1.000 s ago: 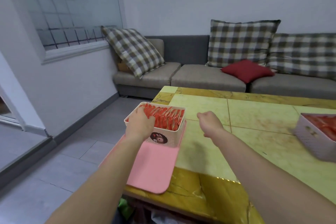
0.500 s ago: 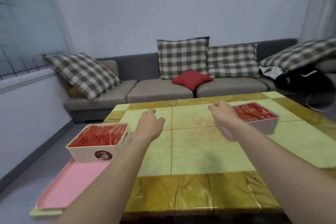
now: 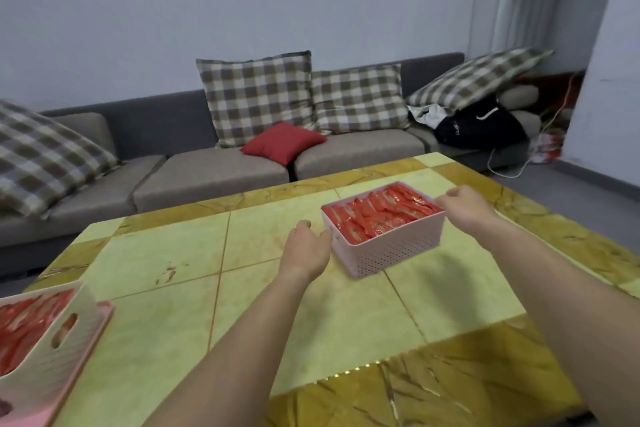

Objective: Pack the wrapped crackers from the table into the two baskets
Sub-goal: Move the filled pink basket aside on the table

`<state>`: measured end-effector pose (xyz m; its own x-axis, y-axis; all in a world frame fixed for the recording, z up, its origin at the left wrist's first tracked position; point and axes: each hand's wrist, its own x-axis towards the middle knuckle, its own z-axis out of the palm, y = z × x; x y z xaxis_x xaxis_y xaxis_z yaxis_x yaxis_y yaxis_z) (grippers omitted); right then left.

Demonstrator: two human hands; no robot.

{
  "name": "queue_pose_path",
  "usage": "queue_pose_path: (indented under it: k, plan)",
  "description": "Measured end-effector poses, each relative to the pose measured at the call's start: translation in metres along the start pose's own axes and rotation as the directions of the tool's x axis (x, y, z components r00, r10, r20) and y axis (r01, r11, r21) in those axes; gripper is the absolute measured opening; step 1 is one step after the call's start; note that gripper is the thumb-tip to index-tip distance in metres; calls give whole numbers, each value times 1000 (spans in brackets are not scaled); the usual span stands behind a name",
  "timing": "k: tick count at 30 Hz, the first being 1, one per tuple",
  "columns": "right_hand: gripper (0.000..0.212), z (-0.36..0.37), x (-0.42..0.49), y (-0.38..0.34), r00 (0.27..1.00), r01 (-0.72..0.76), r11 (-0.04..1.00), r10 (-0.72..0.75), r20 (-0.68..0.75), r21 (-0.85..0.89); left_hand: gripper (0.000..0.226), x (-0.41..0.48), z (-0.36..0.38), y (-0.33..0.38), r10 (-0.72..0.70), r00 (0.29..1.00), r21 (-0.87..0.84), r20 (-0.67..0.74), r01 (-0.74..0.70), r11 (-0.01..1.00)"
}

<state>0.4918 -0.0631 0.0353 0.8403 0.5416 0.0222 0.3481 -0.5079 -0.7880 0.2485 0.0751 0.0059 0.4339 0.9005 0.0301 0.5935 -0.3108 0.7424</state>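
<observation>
A pale pink perforated basket (image 3: 398, 250) stands on the table right of centre, packed with red wrapped crackers (image 3: 381, 213). My left hand (image 3: 306, 250) is at the basket's left end, fingers loosely curled, thumb at the rim; whether it touches I cannot tell. My right hand (image 3: 465, 206) is at the basket's far right corner, fingers relaxed, holding nothing. A second basket (image 3: 59, 343), also full of red crackers (image 3: 20, 326), sits at the table's near left corner, cut off by the frame edge.
The second basket stands on a pink tray (image 3: 104, 314). The table (image 3: 166, 305) has a green-and-yellow tiled top. Behind it runs a grey sofa (image 3: 207, 173) with checked cushions, a red cushion (image 3: 282, 142) and a black bag (image 3: 481, 126).
The view swung right from the left basket to the right one. My left hand left the first basket and both hands moved to the ends of the right basket.
</observation>
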Motion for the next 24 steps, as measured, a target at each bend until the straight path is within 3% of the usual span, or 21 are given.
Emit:
queue_pose_path:
  k: [2, 4, 6, 11, 15, 24]
  plan:
    - [31, 9, 24, 7, 1000, -9, 1000, 9, 8, -22, 60, 21, 23, 4, -38, 999, -54, 19, 39, 998]
    - [55, 19, 44, 15, 999, -40, 998, 40, 1, -43, 54, 42, 44, 5, -86, 995, -106, 42, 90, 990]
    - [63, 30, 55, 21, 998, -63, 996, 65, 17, -60, 42, 58, 60, 3, -124, 990, -150, 61, 132, 980]
    - [36, 58, 69, 39, 994, -100, 992, 96, 53, 74, 29, 74, 79, -3, -175, 981, -257, 84, 191, 947]
    - [32, 62, 55, 34, 993, -115, 976, 109, 42, 187, 39, 71, 69, -8, -145, 987, -292, 75, 161, 943]
    - [26, 53, -34, -28, 995, -63, 913, 24, 102, 404, 36, -2, -44, -15, -170, 986, -335, 3, 161, 928]
